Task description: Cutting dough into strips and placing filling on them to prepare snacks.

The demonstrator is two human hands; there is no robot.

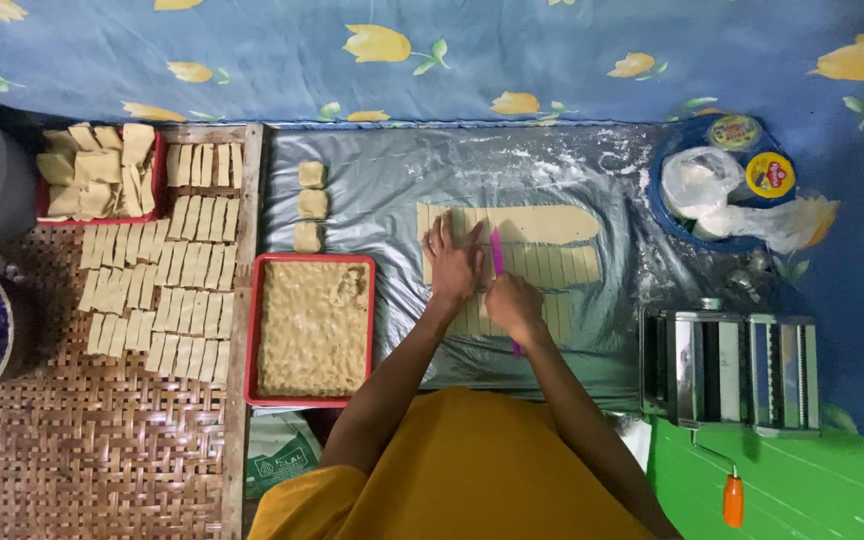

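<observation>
A flat sheet of pale dough [542, 245] lies on a plastic-covered work surface [392, 180], scored into narrow strips. My left hand [452, 262] presses flat on the left part of the sheet, fingers spread. My right hand [512, 305] grips a pink knife [498, 258] whose blade rests on the dough just right of my left hand. Three small dough pieces [310, 205] sit in a column to the left.
A red tray [253, 330] of crumbly filling lies left of my arms. Cut dough rectangles [167, 285] lie in rows on a woven mat, with another red tray [97, 170] of pieces. A metal pasta roller [732, 370] stands right; a blue bowl [672, 215] holds bags and tubs.
</observation>
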